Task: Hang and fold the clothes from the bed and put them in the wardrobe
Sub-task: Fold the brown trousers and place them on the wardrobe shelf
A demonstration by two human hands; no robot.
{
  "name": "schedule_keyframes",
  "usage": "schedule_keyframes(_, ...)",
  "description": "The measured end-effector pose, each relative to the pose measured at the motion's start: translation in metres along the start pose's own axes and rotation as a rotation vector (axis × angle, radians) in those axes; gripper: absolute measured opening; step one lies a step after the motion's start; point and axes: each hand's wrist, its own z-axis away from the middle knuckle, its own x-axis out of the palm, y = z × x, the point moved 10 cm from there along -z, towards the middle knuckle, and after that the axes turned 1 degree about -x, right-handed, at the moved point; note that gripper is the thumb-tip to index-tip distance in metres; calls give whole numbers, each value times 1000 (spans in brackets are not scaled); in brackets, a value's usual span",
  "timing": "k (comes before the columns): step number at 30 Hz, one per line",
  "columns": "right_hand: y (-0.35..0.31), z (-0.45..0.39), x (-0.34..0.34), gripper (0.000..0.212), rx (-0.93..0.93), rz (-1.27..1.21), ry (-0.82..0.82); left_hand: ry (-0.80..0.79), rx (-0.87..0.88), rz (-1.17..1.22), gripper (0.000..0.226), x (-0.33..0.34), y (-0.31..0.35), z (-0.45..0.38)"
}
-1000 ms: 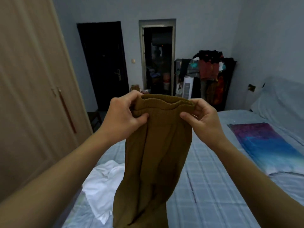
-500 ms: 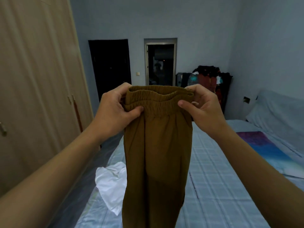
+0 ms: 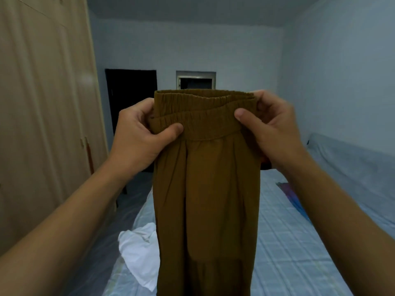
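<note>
Both forearms reach forward and up from the bottom corners. The left hand pinches the left end of an elastic waistband, thumb pressed on the front and fingers curled behind. The right hand grips the right end the same way, thumb on the near layer. Between them hang the brown trousers, held up by the waistband with the legs dropping straight down out of view. Below the left hand, a crumpled white garment lies on the bed, whose pale checked sheet spreads beneath both hands. Below the right forearm, a purple and blue cloth rests on the sheet. Left of the left hand stands the beige wardrobe, doors closed. Beyond the hands, a dark door is set in the far wall.
</note>
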Motion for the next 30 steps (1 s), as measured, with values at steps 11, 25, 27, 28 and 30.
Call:
schedule_keyframes(11, 43, 11, 1, 20, 168, -39, 69, 2, -142, 109, 34, 9, -37, 7)
schedule_keyframes(25, 292, -15, -27, 11, 414, 31, 118, -29, -377, 48, 30, 90, -280, -41)
schedule_keyframes(27, 348, -23, -34, 11, 462, 36, 129, -49, -411, 14, 28, 109, -331, -57)
schedule_keyframes(28, 378, -25, -37, 12, 495, 36, 130, -64, -430, -12, 28, 118, -357, -63)
schedule_keyframes(30, 435, -31, -42, 12, 548, 48, 124, -75, -477, -54, 29, 135, -411, -74)
